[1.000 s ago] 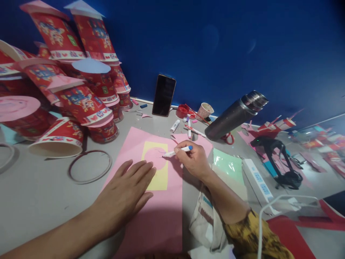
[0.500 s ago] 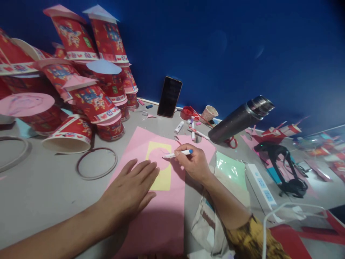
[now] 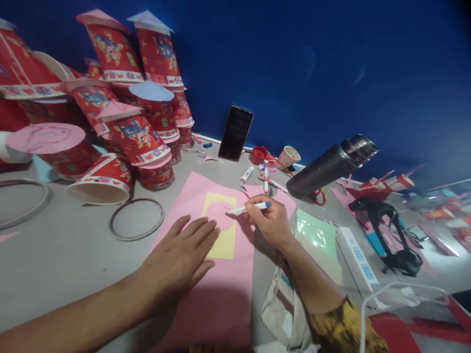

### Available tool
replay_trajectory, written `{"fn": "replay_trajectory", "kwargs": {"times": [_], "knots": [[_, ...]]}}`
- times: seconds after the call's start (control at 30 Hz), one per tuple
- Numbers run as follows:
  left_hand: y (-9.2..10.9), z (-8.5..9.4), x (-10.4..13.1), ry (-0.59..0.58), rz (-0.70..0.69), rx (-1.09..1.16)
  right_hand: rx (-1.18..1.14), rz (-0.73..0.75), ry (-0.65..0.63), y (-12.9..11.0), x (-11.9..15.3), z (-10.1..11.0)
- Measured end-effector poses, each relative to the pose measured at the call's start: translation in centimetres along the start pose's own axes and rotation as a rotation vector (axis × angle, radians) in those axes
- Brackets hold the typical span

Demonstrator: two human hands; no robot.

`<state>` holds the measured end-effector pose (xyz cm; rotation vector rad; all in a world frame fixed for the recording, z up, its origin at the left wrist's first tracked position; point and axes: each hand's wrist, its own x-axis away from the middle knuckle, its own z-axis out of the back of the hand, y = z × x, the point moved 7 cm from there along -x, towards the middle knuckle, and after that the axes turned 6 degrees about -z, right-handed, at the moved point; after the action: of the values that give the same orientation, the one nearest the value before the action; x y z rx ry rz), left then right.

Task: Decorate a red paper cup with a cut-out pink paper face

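My right hand [image 3: 270, 220] grips a white marker [image 3: 241, 210] with a blue end, its dark tip over a pink paper circle [image 3: 220, 212]. The circle lies on a yellow paper strip [image 3: 222, 247], and faint marks show on it. Beneath both is a large pink sheet [image 3: 221, 294]. My left hand [image 3: 184, 250] rests flat with fingers stretched out, across the pink sheet and the left edge of the yellow strip. Part of the circle and strip is covered by the left fingers.
Stacked red paper cups [image 3: 136, 132] stand at the left, near a ring [image 3: 137, 219]. A phone [image 3: 235, 133] leans against the blue wall. Behind my right hand lie a glue stick [image 3: 247, 174] and a dark flask [image 3: 331, 166]. A power strip [image 3: 356, 260] and black headgear [image 3: 390, 235] are at the right.
The whole view has shifted slightly, so things appear a little further right. My right hand keeps the marker on the circle; my left hand stays flat.
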<state>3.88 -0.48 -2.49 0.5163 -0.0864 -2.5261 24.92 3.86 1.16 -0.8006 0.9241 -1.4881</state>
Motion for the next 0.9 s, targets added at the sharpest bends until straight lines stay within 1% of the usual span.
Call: {"fn": "replay_trajectory", "kwargs": {"times": [0.2,0.37,0.5,0.63,0.73,0.8,0.9], "knots": [[-0.1,-0.6,0.3,0.040,0.005,-0.007,0.023,0.011,-0.029,-0.3,0.1,-0.6],[-0.1,-1.0,0.4,0.018,0.000,-0.019,-0.001,0.020,-0.046,-0.6,0.2,-1.5],[-0.1,-1.1,0.4,0.027,0.001,-0.023,-0.005,0.041,-0.070,-1.0,0.1,-2.3],[-0.1,-0.5,0.3,0.040,-0.008,-0.031,-0.008,0.055,-0.050,-0.9,0.1,-1.8],[0.0,-0.2,0.1,0.010,-0.014,-0.035,-0.013,0.037,-0.050,-0.4,0.2,-1.4],[0.0,-0.2,0.1,0.001,-0.009,-0.033,-0.019,0.024,-0.061,-0.3,0.2,-1.4],[-0.1,-0.4,0.3,0.019,0.006,-0.023,-0.028,0.014,-0.079,-0.5,0.2,-1.9]]}}
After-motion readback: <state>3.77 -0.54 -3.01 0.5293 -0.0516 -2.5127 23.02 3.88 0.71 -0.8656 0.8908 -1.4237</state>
